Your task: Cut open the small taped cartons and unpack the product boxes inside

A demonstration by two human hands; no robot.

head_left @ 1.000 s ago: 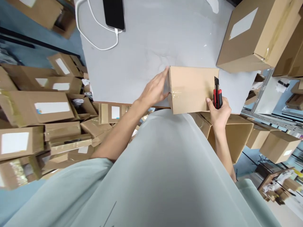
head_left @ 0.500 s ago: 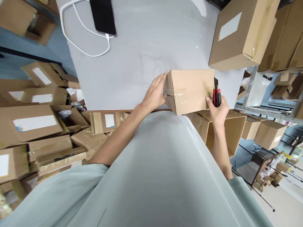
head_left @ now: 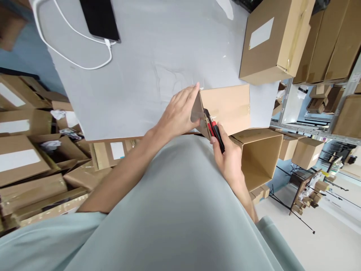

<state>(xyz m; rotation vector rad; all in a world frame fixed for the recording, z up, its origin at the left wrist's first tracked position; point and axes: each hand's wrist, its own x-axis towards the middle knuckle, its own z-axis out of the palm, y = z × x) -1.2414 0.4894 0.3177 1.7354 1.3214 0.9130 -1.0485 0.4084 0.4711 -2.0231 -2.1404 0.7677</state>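
Observation:
A small cardboard box lies at the near edge of the grey table, its left end turned partly toward me. My left hand rests along that left end, fingers stretched out and thumb apart. In my right hand is a red and black box cutter, gripped between thumb and fingers. Its blade end lies at the box's left top edge, near a strip of clear tape. Whether the blade has entered the cardboard I cannot tell.
A large labelled carton stands on the table's right. A phone with a white cable lies at the upper left. Below the table's right edge is an open carton. Several cartons crowd the left floor.
My right hand has brought the box cutter from the box's right end across to its left edge. The box has turned slightly, and my left hand stays at its left end. The view has shifted.

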